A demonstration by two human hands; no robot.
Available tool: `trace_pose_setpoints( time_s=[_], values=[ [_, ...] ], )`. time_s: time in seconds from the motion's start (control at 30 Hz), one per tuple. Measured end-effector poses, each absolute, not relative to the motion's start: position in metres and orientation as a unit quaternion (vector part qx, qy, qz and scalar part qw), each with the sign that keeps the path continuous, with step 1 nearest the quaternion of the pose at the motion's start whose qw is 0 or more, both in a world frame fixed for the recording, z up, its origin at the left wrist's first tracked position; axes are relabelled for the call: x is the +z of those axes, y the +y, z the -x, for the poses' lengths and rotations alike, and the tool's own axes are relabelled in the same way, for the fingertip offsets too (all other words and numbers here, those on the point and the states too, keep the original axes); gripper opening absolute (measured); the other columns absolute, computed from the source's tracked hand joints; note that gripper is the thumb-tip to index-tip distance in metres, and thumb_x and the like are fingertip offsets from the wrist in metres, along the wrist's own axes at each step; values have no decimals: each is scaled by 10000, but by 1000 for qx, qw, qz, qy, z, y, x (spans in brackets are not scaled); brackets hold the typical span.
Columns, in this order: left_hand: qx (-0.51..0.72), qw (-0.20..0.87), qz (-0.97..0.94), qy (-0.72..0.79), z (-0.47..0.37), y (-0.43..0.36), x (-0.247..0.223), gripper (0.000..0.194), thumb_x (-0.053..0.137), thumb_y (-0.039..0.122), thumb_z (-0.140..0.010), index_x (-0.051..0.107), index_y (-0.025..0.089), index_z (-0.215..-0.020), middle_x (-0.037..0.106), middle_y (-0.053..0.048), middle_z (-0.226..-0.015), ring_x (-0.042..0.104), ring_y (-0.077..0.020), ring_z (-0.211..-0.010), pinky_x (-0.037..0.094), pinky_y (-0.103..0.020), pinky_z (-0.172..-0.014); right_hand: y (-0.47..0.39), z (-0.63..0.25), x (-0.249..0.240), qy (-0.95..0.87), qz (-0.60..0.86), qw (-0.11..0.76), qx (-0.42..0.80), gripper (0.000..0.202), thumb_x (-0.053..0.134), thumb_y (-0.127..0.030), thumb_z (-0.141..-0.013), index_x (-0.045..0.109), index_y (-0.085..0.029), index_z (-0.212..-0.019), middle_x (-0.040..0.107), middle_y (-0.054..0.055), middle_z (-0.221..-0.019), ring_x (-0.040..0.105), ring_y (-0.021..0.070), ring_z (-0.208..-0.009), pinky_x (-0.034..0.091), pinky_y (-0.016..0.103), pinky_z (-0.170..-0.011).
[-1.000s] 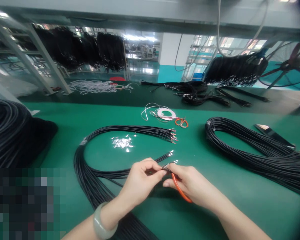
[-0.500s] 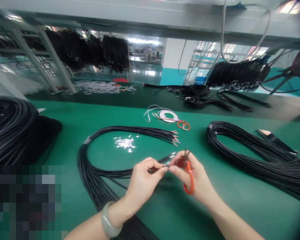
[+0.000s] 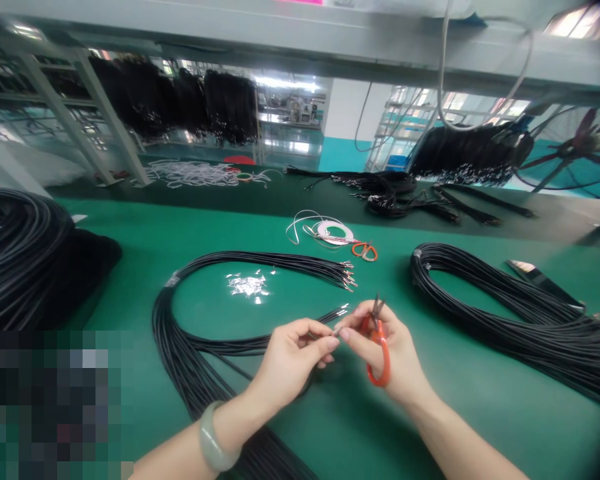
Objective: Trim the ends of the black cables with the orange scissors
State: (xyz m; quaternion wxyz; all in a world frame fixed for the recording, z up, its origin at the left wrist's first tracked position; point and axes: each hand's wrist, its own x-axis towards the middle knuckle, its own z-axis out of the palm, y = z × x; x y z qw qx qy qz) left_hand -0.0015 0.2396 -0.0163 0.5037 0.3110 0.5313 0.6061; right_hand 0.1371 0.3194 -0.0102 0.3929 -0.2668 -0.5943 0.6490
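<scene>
My left hand point(image 3: 293, 357) is closed in a pinch on a black cable near its end. Fingertips of my right hand point(image 3: 387, 347) meet it at the cable's tip, and what they pinch there is too small to make out. Scissors with orange handles point(image 3: 384, 363) sit in my right hand, blades pointing up and slightly apart. Behind my left hand lies a bundle of black cables point(image 3: 167, 333), bent in a loop, with stripped ends to the right. Small white scraps point(image 3: 249, 285) are scattered inside the loop.
A white tubing roll point(image 3: 334, 233) and a second pair of orange-handled scissors point(image 3: 365, 251) lie farther back. Another looped cable bundle point(image 3: 480, 313) is at right, a large black coil point(image 3: 25, 253) at left. White strips point(image 3: 195, 173) and more black cables point(image 3: 395, 190) lie along the back.
The scissor blades are a little more apart and show more clearly. Both hands stay together at the cable's tip, with a small shift of the fingers. The view has moved slightly.
</scene>
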Motion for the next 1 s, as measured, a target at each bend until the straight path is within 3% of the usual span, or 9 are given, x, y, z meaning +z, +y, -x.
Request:
trace_pose_setpoints(
  time_s=[0.2, 0.33, 0.43, 0.53, 0.63, 0.7, 0.83, 1.0],
  values=[
    [526, 571, -400, 487, 7, 235, -10, 268, 679, 395, -807, 702, 129, -786, 621, -14, -646, 532, -73, -481, 442, -178, -477, 329, -138, -12, -591, 253, 341, 686, 333, 780, -296, -734, 498, -229, -897, 649, -3, -789, 604, 152, -707, 508, 305, -690],
    [438, 628, -424, 484, 7, 233, -11, 266, 672, 388, -812, 727, 131, -847, 621, -15, -639, 518, -68, -459, 417, -173, -458, 346, -143, -15, -609, 271, 380, 641, 328, 776, -313, -730, 500, -231, -887, 652, 3, -796, 611, 166, -754, 497, 314, -727],
    [495, 575, -400, 514, 6, 236, -12, 295, 708, 390, -780, 731, 134, -924, 657, -25, -662, 574, -99, -540, 456, -205, -544, 356, -145, -18, -613, 295, 438, 588, 319, 761, -334, -737, 502, -240, -899, 661, -3, -803, 615, 170, -759, 490, 315, -733],
    [560, 514, -387, 522, 7, 238, -11, 266, 744, 365, -748, 742, 126, -864, 714, -63, -738, 618, -129, -665, 485, -232, -665, 362, -130, -21, -673, 287, 390, 559, 267, 727, -332, -757, 512, -225, -873, 645, -6, -772, 606, 161, -708, 485, 302, -687],
    [574, 533, -331, 526, 9, 236, -8, 291, 755, 372, -731, 729, 113, -860, 734, -90, -786, 550, -85, -517, 449, -200, -499, 364, -89, -23, -741, 240, 283, 560, 195, 670, -295, -777, 522, -206, -868, 601, -30, -705, 574, 135, -618, 464, 271, -604],
    [584, 543, -298, 524, 10, 234, -6, 321, 766, 366, -718, 716, 100, -892, 733, -96, -781, 508, -63, -453, 422, -185, -431, 362, -52, -24, -760, 214, 257, 556, 190, 679, -247, -741, 547, -197, -869, 600, -38, -699, 561, 125, -598, 453, 259, -588],
    [619, 545, -260, 503, 14, 232, -2, 341, 797, 310, -687, 683, 91, -923, 724, -79, -753, 568, -75, -491, 488, -194, -485, 360, 14, -27, -779, 189, 238, 549, 208, 707, -189, -692, 587, -202, -862, 614, -58, -655, 578, 124, -590, 454, 245, -587],
    [635, 549, -251, 482, 18, 232, -1, 330, 791, 282, -699, 670, 87, -937, 724, -83, -784, 599, -82, -527, 507, -188, -502, 365, 23, -28, -756, 187, 253, 574, 258, 750, -283, -696, 576, -205, -870, 637, -47, -670, 642, 150, -639, 492, 264, -627]
  ],
)
